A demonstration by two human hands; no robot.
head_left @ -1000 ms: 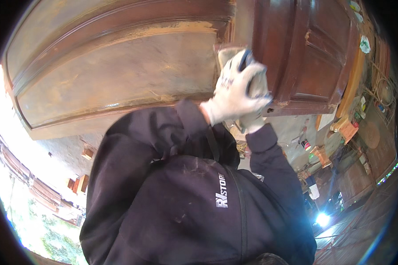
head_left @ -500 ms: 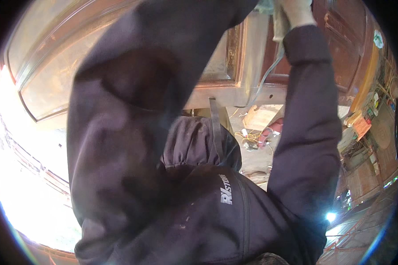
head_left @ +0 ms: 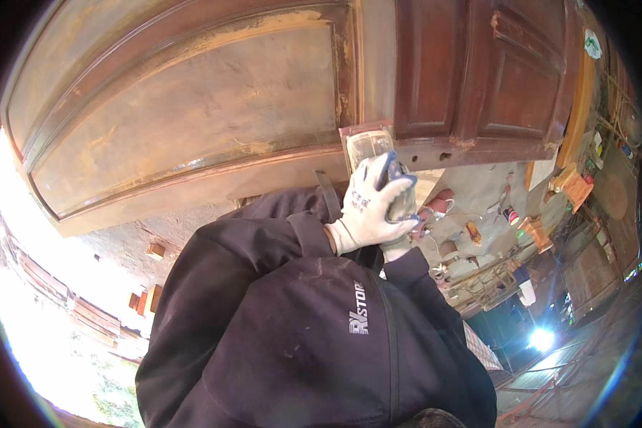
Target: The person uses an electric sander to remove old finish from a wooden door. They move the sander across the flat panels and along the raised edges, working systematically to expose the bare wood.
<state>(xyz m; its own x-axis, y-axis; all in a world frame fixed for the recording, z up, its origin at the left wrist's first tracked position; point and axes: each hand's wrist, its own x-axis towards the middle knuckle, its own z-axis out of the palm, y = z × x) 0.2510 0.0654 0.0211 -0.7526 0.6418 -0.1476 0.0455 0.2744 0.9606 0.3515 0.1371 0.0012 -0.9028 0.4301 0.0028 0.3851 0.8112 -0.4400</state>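
Note:
A sander (head_left: 401, 205) with a flat rectangular pad edged in reddish sandpaper sits close to my chest, over the near edge of a large panelled wooden door (head_left: 207, 93). Wearing a white glove with blue fingertips, my left hand (head_left: 373, 200) is wrapped over the top of its body. My right hand (head_left: 396, 247), also gloved, is behind and below it, closed at the tool with its fingers mostly hidden. Whether the pad touches the wood is hard to tell. The door's left part is sanded pale; its right part is dark red-brown.
On the floor to the right lie a reddish cup-like object (head_left: 442, 202), a small can (head_left: 510, 215), cords and wooden pieces (head_left: 537, 234). Small wooden blocks (head_left: 155, 251) are on the left floor. A bright lamp (head_left: 541, 339) shines at lower right.
Both arms have drawn back from the far side of the door toward my chest. The sander, largely out of sight before, is now in view between my hands.

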